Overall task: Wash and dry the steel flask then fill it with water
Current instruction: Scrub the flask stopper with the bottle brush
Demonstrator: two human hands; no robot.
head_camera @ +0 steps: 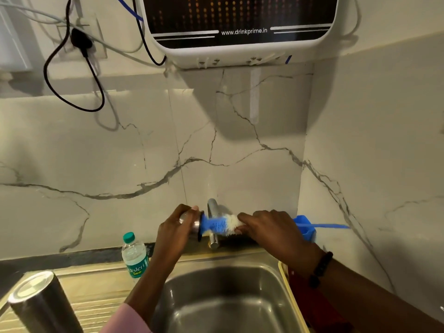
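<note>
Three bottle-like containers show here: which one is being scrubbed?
The small steel flask gripped in the left hand, blue brush at its mouth. The plastic water bottle and large steel container stand untouched.

Blue-and-white bottle brush [219,224], green-capped water bottle [134,254], grey-veined white marble wall [120,152], silver sink [223,296].

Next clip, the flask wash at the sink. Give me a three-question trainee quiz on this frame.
1. True or false: the left hand holds the steel flask on its side above the sink.
2. What does the right hand grip?
A. bottle brush
B. sponge
C. plastic bottle
3. Fill in: the plastic water bottle has a ____ cap.

Key:
1. True.
2. A, the blue and white bottle brush, its head at the flask's mouth.
3. Green.
</note>
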